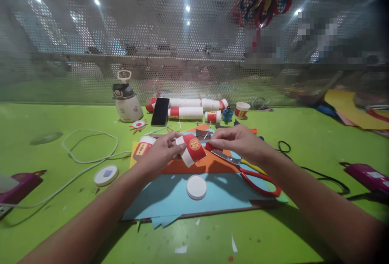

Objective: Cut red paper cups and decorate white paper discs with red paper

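My left hand (pixel 162 150) and my right hand (pixel 238 142) both pinch a curled strip of red and white paper cup wall (pixel 192 148) with a gold emblem, held above the coloured paper sheets. The left fingers grip its left end, the right fingers its right end. Below the strip lie an orange sheet (pixel 209 166) and a light blue sheet (pixel 170 197). A white round lid (pixel 196 186) rests on the blue sheet. Red-handled scissors (pixel 252 177) lie just under my right wrist. A red and white paper cup (pixel 142 147) lies beside my left hand.
Stacks of paper cups (pixel 187 108), a black phone (pixel 160 111) and a white bottle (pixel 127 99) stand at the back of the green table (pixel 304 134). A white cable (pixel 88 150) and tape roll (pixel 105 174) lie left. Magenta devices (pixel 367 177) sit at both edges. A perforated screen (pixel 152 33) closes the rear.
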`<state>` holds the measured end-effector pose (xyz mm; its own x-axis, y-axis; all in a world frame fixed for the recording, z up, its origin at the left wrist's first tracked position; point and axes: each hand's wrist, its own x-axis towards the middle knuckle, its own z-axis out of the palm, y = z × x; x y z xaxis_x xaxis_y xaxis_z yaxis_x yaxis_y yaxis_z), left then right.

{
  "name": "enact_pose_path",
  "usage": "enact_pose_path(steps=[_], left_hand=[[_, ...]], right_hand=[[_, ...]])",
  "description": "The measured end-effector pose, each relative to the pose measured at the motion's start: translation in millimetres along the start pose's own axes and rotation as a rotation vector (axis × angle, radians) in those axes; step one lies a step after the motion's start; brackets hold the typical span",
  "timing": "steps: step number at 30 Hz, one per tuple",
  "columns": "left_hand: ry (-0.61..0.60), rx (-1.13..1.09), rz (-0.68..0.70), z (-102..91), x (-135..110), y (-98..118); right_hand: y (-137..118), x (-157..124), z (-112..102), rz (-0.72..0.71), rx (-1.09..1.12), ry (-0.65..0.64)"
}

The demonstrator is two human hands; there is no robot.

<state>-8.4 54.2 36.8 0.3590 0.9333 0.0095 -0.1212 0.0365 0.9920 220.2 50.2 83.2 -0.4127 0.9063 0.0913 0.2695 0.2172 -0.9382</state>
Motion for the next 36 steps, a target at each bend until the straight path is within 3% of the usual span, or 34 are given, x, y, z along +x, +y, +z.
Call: enact_pose_path(steps=[14, 26, 30, 36], left_hand=[[-0.045, -0.081, -0.004, 15.9, -8.6, 0.9], [-0.029, -0.109, -0.032, 21.7, -9.1, -2.7], [0.021, -0.178, -0.029, 18.9, -6.7, 0.0], [0.099, -0.228, -0.052, 8.5, -4.1, 7.6]], right_hand=[[14.5, 11.7, 27.7, 0.033, 0.247, 0.141], [23.6, 14.7, 30.1, 0.032, 0.302, 0.142], [23.8, 12.3, 18.8, -0.007, 0.350, 0.103], [19.4, 3.5, 3.9, -0.038, 0.266, -0.064]])
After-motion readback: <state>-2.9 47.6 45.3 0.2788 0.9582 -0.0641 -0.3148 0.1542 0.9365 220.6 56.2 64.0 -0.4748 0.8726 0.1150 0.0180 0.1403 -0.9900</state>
